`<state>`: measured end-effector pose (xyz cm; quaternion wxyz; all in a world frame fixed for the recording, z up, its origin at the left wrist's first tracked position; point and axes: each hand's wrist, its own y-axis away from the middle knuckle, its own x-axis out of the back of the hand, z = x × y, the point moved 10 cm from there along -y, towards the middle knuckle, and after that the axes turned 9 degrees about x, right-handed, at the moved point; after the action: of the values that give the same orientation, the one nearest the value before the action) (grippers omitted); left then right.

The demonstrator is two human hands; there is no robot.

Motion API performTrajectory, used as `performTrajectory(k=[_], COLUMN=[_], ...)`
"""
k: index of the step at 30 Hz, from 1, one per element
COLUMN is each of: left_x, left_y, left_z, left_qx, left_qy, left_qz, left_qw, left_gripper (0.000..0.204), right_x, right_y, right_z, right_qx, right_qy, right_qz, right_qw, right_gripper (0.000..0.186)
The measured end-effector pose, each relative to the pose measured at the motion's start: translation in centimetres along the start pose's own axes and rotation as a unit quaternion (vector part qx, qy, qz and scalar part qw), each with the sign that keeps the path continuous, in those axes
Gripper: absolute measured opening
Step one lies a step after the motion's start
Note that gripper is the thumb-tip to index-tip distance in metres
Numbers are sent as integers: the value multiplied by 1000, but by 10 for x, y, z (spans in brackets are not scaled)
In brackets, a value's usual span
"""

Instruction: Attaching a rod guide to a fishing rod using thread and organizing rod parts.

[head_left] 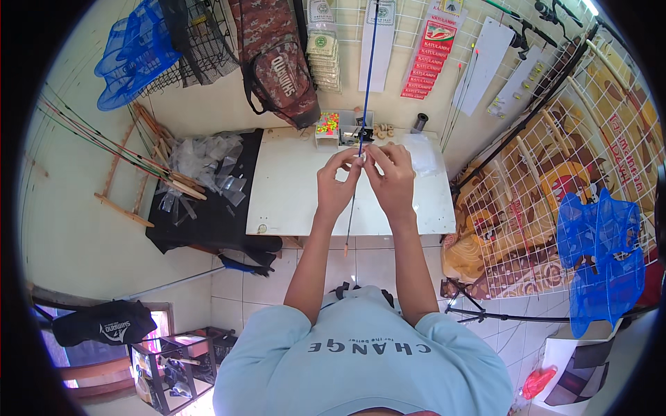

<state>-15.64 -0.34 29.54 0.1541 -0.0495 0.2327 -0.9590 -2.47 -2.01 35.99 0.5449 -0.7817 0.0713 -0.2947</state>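
Note:
A thin fishing rod with a blue upper length runs down the middle of the view. My left hand and my right hand meet on it above the white table, thumbs and forefingers pinched together. A small pale bit shows between the fingertips, too small to name. Below my hands the rod carries on as a thin dark length ending in an orange tip near the table's front edge. Behind them stand a box of bright yellow and red beads and a grey compartment box.
Left of the table, a black-covered surface holds clear plastic bags and wooden-handled rods. A dark spool sits at the table's back right. A camouflage rod bag hangs on the wall, and blue nets hang at right.

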Motion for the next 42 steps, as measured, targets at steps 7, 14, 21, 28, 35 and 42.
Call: performTrajectory(k=[7,14,21,28,35,42], left_x=[-1,0,-1,2,-4,-10], left_y=[0,0,-2,-6,-9,-7], left_z=[0,-1,-14,-19,-26,-17], left_qx=[36,-13,24,22,49,37], left_qy=[17,-32,-8,-4,25,50], left_qz=[10,20,8,17,-14,-25], left_qw=[999,999,1000,1000,998,998], left_gripper=[19,13,12,11,12,18], right_x=[-4,-11,-17,-25,-17,-10], right_y=[3,7,21,27,21,22], right_z=[1,7,38,44,45,49], right_qx=[26,-4,-167,-186,-151,-154], right_qy=[30,13,-157,-260,-190,-193], right_qz=[-41,-75,-20,-3,0,39], right_qw=[998,997,973,948,970,968], right_gripper=[21,14,9,22,12,9])
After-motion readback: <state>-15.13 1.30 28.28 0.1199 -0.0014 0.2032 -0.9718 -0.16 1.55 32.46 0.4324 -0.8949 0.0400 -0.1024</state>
